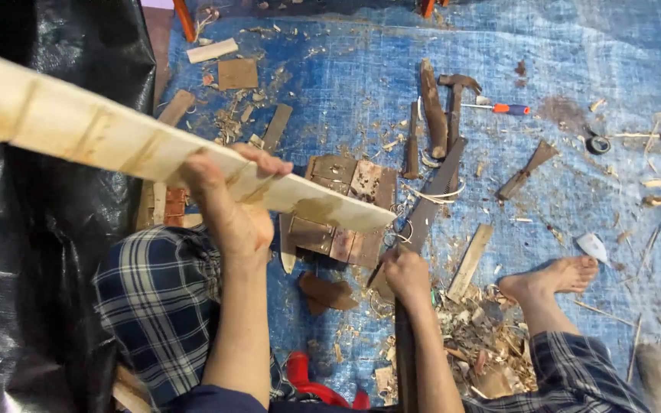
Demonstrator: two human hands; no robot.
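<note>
My left hand (227, 203) grips a long pale wooden plank (93, 130) that runs from the upper left down to a tip over the middle of the floor. My right hand (407, 277) is closed around the handle of a long dark blade (434, 191), which points up and away past the plank's tip. Under the plank's tip lie several flat brown wood pieces (342, 203). My knee in blue plaid cloth (158, 291) is just below the left hand. My bare foot (552, 277) rests to the right.
A blue tarp (575, 53) covers the floor, strewn with wood shavings and offcuts. A hammer (455, 95), a screwdriver with an orange handle (510, 108) and dark wood strips lie beyond. Black plastic sheeting (32, 252) fills the left side. A chip pile (491, 344) sits near my right leg.
</note>
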